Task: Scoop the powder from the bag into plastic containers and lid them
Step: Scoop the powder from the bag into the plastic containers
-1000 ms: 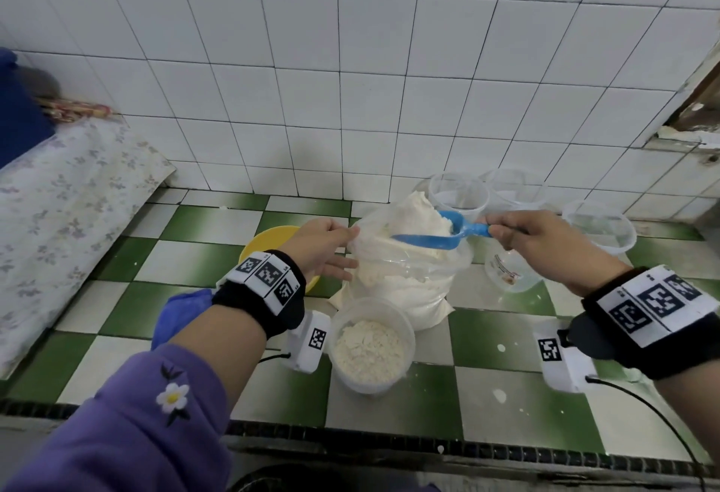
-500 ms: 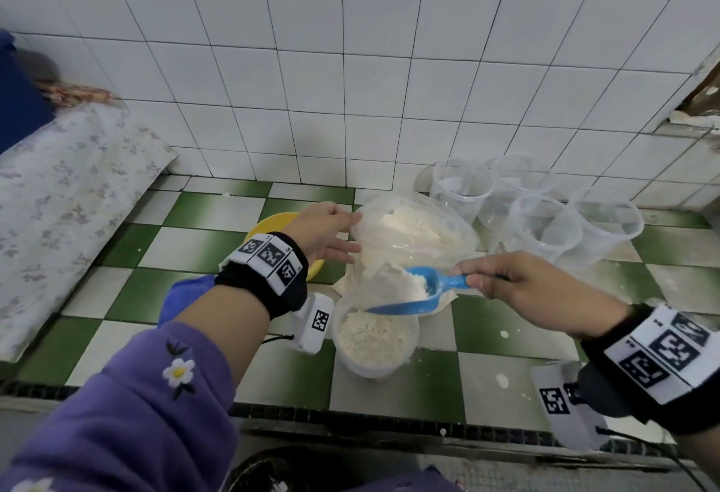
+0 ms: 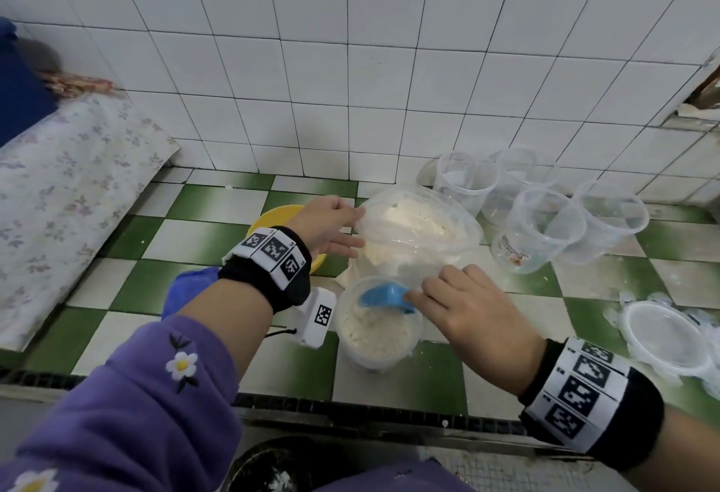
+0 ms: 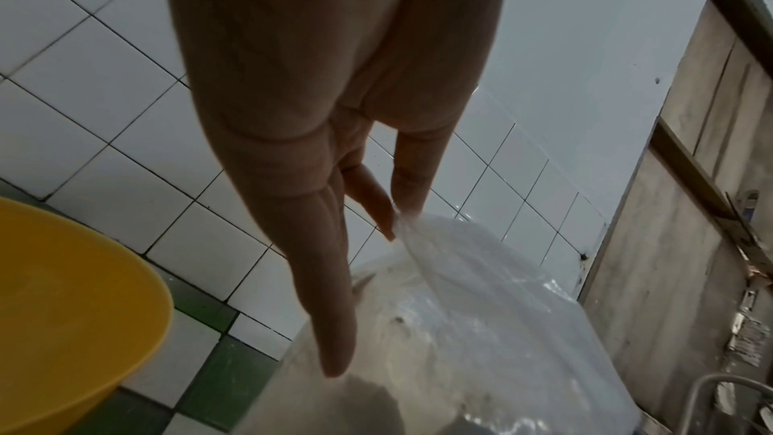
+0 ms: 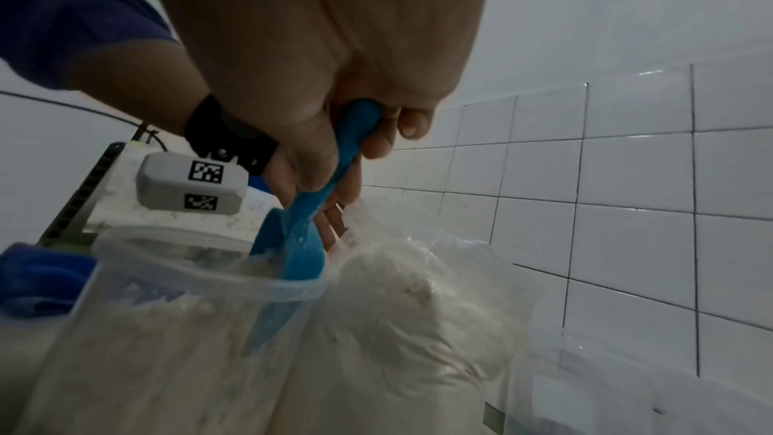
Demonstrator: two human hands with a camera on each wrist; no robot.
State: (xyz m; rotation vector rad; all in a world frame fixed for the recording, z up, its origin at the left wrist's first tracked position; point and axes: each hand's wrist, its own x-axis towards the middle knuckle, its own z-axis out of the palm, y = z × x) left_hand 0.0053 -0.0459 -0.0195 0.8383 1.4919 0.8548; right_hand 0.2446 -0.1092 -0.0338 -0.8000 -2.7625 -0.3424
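Yellow bowl (image 3: pixel 272 219) parked at the far left of the counter (image 3: pixel 195 236), out of the working path. Left hand (image 3: pixel 326 227) pinching the rim of the powder bag (image 3: pixel 419 234) between thumb and fingertips (image 4: pixel 383 207), other fingers straight — likely to keep the mouth open and the bag upright for scooping. Just in front, touching the bag, sat the partly filled container (image 3: pixel 378 330), close so little could spill in transit. Right hand (image 3: pixel 473 310) clenched round the handle of the blue scoop (image 3: pixel 383 296), bowl tipped down inside the container's rim, evidently dumping a load. Further right stood empty containers (image 3: pixel 545 226), within reach for later fills; lids (image 3: pixel 662 335) stacked at the far right.
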